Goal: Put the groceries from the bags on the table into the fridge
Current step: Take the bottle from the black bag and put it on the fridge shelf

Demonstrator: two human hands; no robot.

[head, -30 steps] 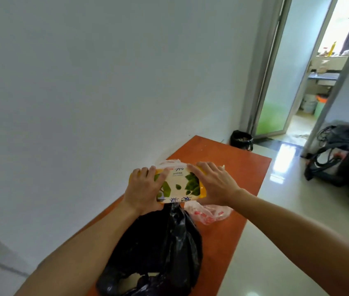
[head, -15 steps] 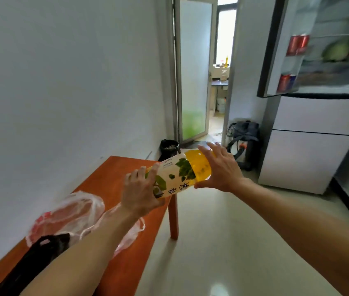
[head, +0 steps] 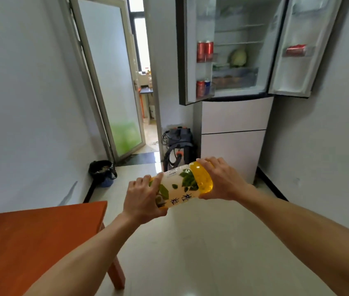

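A yellow drink bottle (head: pixel 185 185) with a white label and green leaves lies sideways in the air over the floor. My left hand (head: pixel 142 198) grips its lower left end and my right hand (head: pixel 222 180) grips its raised right end. The fridge (head: pixel 233 116) stands ahead with both upper doors swung open. Red cans (head: pixel 204 51) sit in the left door, a cabbage (head: pixel 237 57) lies on an inner shelf, and another red can (head: pixel 295 50) lies in the right door. The orange table (head: pixel 36 238) fills the lower left; no bags show on it.
A black bin (head: pixel 102 171) stands by the left wall past the table. A dark bag with cables (head: pixel 179 146) leans beside the fridge. A glass door (head: pixel 113 82) opens to another room. Pale tiled floor (head: pixel 190 253) stretches between me and the fridge.
The view has swung from the table and its bags toward the fridge. Both hands kept hold of the bottle and carried it off the table to over the floor.
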